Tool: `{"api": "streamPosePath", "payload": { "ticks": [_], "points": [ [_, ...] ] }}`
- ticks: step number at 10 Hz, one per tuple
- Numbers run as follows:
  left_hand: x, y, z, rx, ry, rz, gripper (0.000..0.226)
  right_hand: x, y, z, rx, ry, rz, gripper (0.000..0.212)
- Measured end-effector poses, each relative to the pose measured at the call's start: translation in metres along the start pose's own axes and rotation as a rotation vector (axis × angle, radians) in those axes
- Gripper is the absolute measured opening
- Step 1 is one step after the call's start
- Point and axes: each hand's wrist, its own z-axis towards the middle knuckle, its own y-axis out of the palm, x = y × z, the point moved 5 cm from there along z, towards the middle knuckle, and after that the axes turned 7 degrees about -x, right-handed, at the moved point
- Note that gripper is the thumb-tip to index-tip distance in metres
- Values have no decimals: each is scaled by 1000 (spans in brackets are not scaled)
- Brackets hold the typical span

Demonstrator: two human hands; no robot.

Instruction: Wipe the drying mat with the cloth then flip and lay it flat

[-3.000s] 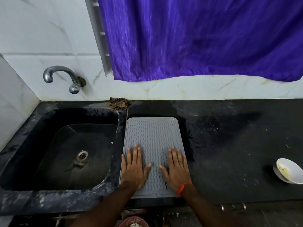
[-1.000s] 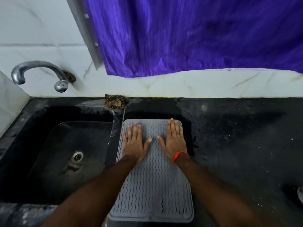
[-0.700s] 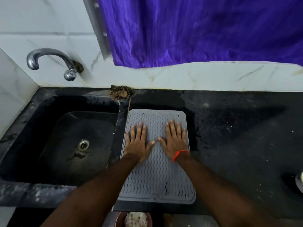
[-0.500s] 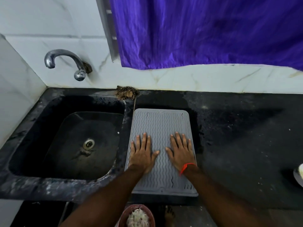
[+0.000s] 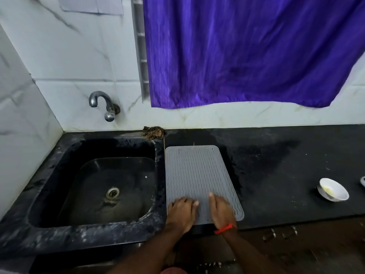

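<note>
Far left of the hands: black sink sunk into the counter, drain at its bottom, metal tap on the white tiled wall above. Beyond the left hand, against the wall: small brown crumpled cloth at the sink's back corner. Left hand palm down on the near left corner of the grey drying mat, fingers bent at the knuckles, grasping nothing. Mat flat on the counter, just beside the sink, wavy ribs up, stretching away from both hands. Right hand flat on the mat's near right part, fingers relaxed, red band at the wrist. Above, a purple curtain. Well right of the right hand: white bowl on the counter.
</note>
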Motion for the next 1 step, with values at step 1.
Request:
{"api": "streamPosePath", "payload": {
  "ticks": [1],
  "points": [
    [11,-39,-12,81,-36,-445,85,-19,-22,-8,115,147,434,87]
  ]
}}
